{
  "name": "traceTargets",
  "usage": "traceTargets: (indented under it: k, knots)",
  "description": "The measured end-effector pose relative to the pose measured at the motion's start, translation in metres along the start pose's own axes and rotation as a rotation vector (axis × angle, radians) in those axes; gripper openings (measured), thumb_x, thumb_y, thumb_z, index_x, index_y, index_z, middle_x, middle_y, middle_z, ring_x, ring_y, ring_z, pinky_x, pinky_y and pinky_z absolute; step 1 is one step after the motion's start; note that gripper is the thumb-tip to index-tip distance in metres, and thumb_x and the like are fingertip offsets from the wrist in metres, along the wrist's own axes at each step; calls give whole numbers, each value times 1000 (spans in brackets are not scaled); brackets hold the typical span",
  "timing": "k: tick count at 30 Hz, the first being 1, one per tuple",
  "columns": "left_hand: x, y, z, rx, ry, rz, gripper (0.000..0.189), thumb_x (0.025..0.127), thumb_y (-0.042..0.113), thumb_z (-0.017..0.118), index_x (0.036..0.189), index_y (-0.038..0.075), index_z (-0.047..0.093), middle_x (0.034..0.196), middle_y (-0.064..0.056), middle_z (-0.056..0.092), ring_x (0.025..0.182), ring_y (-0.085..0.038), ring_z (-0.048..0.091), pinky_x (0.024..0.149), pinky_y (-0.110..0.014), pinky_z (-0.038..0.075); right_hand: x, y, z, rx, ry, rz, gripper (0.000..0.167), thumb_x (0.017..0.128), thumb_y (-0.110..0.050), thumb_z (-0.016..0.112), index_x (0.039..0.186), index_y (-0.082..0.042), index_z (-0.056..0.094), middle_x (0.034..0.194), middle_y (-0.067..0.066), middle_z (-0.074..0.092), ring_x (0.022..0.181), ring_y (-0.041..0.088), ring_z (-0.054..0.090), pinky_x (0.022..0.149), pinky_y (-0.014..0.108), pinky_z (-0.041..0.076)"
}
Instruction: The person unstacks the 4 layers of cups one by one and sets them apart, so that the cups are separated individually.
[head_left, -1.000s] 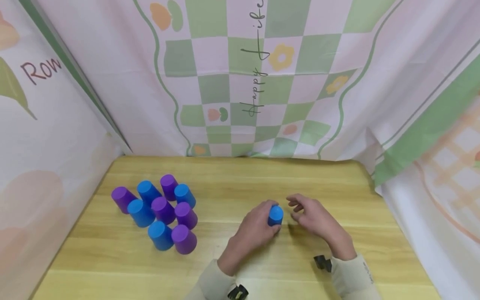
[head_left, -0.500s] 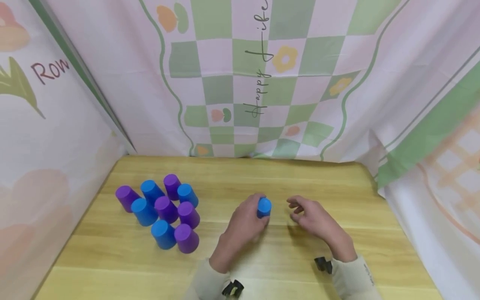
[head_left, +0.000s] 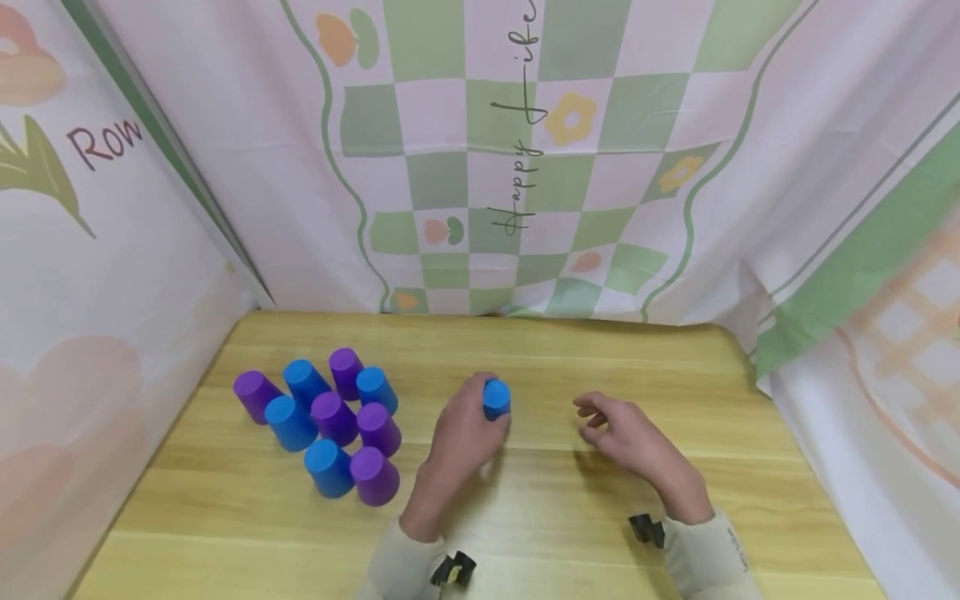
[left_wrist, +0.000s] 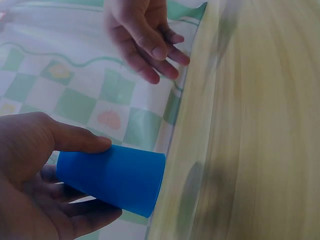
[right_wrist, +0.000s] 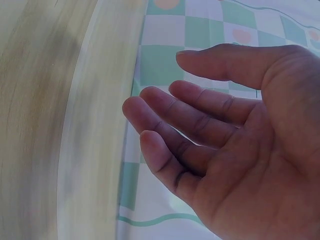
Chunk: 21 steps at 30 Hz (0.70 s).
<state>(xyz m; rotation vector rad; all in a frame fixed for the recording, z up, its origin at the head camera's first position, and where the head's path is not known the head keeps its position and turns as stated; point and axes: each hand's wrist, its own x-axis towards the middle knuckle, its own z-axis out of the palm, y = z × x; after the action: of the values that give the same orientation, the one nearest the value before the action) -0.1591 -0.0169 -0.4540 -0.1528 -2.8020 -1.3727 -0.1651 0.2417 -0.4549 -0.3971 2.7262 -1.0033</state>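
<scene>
My left hand (head_left: 463,429) grips a blue cup (head_left: 497,400) between thumb and fingers, with the cup's closed base facing up. In the left wrist view the blue cup (left_wrist: 117,177) hangs above the wood, its wide rim toward the table and its shadow apart from it. To the right, my right hand (head_left: 626,433) hovers over the table with loosely bent fingers and holds nothing. Its bare palm (right_wrist: 250,185) shows in the right wrist view. Left of my left hand stands a group of upside-down cups, among them a purple cup (head_left: 375,477) and a blue cup (head_left: 328,468).
The group holds several blue and purple cups close together, with a purple cup (head_left: 257,396) at its left end and another purple cup (head_left: 346,373) at the back. A printed curtain (head_left: 420,179) hangs along the far edge of the wooden table (head_left: 600,354).
My left hand has carried the blue cup leftward and a little farther back, away from my right hand. The right hand stays almost where it was. The head view has shifted slightly.
</scene>
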Motion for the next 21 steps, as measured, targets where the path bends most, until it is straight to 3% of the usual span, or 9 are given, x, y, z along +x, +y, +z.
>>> traceTargets:
  k: [12, 21]
  knots:
    - [2, -12, -16, -22, 99, -52, 54, 92, 9, 76, 143, 6, 57, 136, -14, 66, 128, -37, 64, 109, -57, 53, -1, -3, -1, -8, -4, 4, 42, 102, -8, 63, 142, 3, 57, 132, 22, 69, 114, 34, 68, 91, 49, 61]
    - [4, -17, -27, -15, 133, -110, 53, 95, 11, 73, 146, 4, 56, 134, -15, 65, 125, -37, 64, 106, -57, 54, -2, -4, -1, 7, -2, -13, 41, 104, -10, 63, 141, 4, 58, 132, 22, 69, 114, 34, 69, 89, 46, 62]
